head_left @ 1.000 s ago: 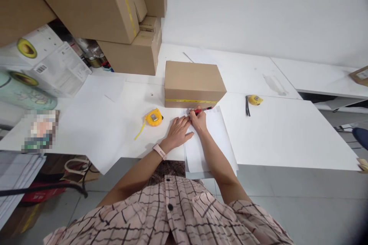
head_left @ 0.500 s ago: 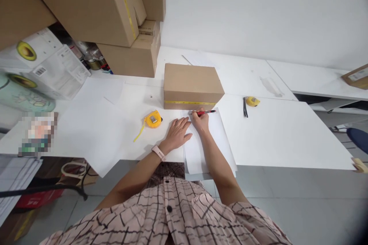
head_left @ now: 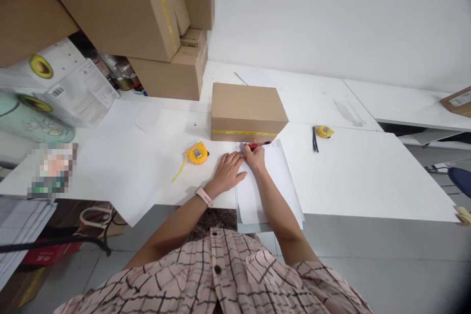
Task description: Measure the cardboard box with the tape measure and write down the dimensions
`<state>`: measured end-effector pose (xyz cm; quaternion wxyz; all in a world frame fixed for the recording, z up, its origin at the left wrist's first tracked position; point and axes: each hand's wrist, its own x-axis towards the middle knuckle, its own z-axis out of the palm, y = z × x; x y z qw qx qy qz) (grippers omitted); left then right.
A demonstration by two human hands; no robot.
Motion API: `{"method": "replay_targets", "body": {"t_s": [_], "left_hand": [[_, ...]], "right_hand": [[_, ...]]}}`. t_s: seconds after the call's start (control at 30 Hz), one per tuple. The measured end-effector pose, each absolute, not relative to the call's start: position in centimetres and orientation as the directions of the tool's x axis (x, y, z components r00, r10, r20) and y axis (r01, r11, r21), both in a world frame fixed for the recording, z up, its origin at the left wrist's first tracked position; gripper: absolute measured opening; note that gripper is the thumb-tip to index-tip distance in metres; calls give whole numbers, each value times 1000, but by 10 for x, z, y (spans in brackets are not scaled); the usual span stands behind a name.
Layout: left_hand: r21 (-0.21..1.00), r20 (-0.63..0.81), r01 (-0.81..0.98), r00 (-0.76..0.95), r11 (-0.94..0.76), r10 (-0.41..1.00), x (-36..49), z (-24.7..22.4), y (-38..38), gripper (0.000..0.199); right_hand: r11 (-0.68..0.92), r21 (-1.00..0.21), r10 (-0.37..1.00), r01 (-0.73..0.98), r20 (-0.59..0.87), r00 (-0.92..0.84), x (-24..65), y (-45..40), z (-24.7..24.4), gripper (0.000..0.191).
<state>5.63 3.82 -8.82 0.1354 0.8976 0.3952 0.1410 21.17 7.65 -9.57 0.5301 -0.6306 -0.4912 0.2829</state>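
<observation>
My right hand [head_left: 254,158] grips a red and black pen [head_left: 260,145] over the top part of white paper sheets [head_left: 274,171]. The pen's tip is too small to make out. Flat and with fingers spread, my left hand [head_left: 226,172] rests at the sheets' left edge, holding nothing. Just beyond both hands lies a closed cardboard box [head_left: 248,105] with a yellow strip along its front. Left of my left hand is an orange tape measure [head_left: 197,153], a short yellow end sticking out. A second yellow tape measure [head_left: 325,131] with a black strap lies farther right.
Stacked cardboard boxes [head_left: 165,76] stand at the back left, beside white boxes with avocado pictures [head_left: 83,93] and a mint-green container [head_left: 40,120]. A large white sheet [head_left: 128,171] overhangs the front edge of the white table [head_left: 353,176]. A white wall rises behind.
The pen in my right hand has shifted slightly left and tilted a little more. My left hand stays flat. The whole view has moved slightly.
</observation>
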Motion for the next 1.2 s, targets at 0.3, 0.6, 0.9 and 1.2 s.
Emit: {"method": "replay_targets", "body": {"t_s": [0.3,0.6,0.9,1.2], "left_hand": [[368,160,667,641,-648,751,56,-89,38,48],[375,156,667,639,-644,753,56,-87,38,47],[376,154,667,639,-643,754,56,-89,38,47],[376,152,670,638,-641,755,56,-87,38,46]], "right_hand": [[34,-942,914,334,165,371,210,76,-92,21],[29,-928,923,372,168,346,209,77,-93,25],[22,-938,909,346,163,384,209,77,-92,19],[15,-940,909,342,155,386,209,77,-92,17]]}}
